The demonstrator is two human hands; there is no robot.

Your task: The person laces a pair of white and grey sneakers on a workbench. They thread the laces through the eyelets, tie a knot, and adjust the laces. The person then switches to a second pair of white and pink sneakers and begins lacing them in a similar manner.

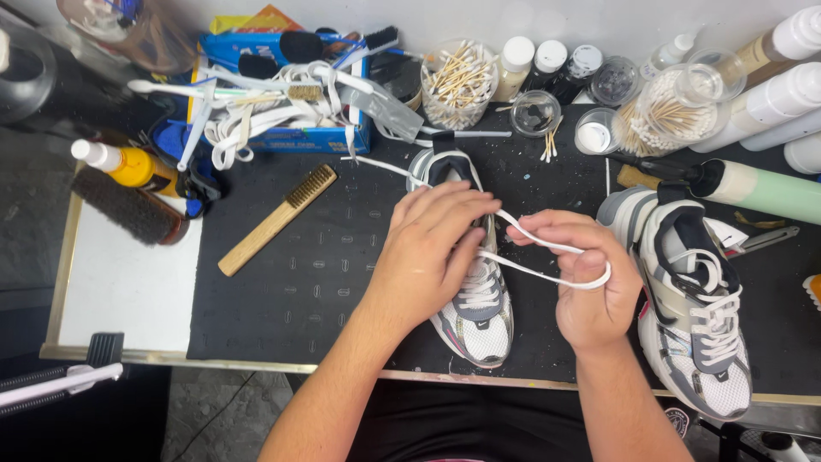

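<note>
A white and grey sneaker (pixel 479 321) lies on the black mat (pixel 299 282), toe toward me. My left hand (pixel 432 248) rests over its upper, fingers at the lace area. My right hand (pixel 581 274) is closed on a white shoelace (pixel 534 275) that runs from the sneaker and loops around my fingers. The lace's other end trails off to the upper left past the shoe's heel. A second sneaker (pixel 697 299), fully laced, lies to the right of my right hand.
A wooden brush (pixel 275 219) lies on the mat at left. A blue box (pixel 282 94) with laces and brushes sits behind it. Jars of cotton swabs (pixel 457 81), small bottles (pixel 547 64) and white spray bottles (pixel 770 103) line the back. A dark brush (pixel 128 205) rests at the left edge.
</note>
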